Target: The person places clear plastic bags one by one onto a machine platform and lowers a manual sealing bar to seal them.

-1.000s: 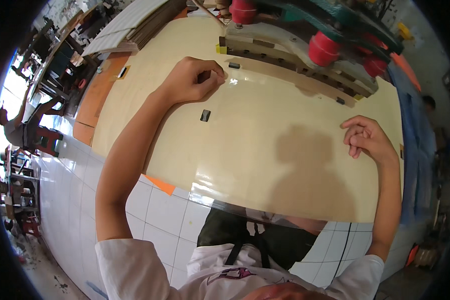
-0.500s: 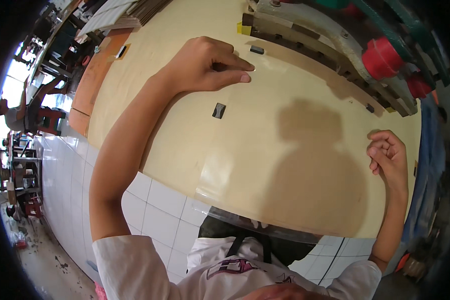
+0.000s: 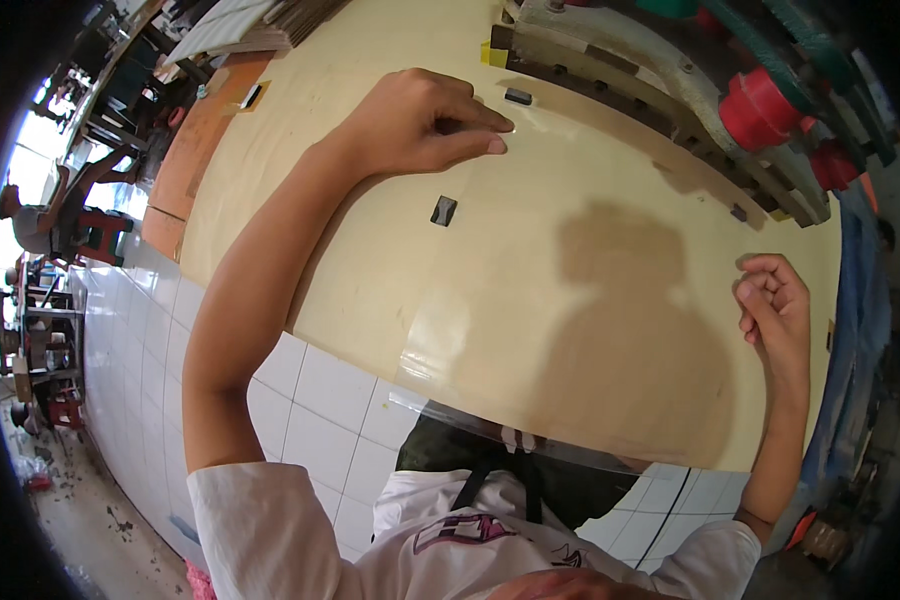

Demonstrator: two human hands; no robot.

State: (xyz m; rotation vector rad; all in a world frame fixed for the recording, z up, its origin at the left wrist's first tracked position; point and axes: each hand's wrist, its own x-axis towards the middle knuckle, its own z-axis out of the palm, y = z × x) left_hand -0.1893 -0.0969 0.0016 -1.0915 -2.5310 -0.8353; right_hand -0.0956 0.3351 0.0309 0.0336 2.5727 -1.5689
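One clear sheet (image 3: 470, 418) poking past the near edge of our cream table (image 3: 270, 180), kinda crowded up top.
Our left hand (image 3: 415, 128) has thumb and forefinger tips close together by a small dark block (image 3: 518, 96); can't tell if they're pinching anything. Our right hand (image 3: 776, 310) sits curled, fingers together, below the red-knobbed machine (image 3: 760, 112) hogging the far right corner.

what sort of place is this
Probably a small workshop: a heavy green machine with red fittings overhangs the cream worktable, flat boards are stacked toward the far left, and another person sits on a red stool.
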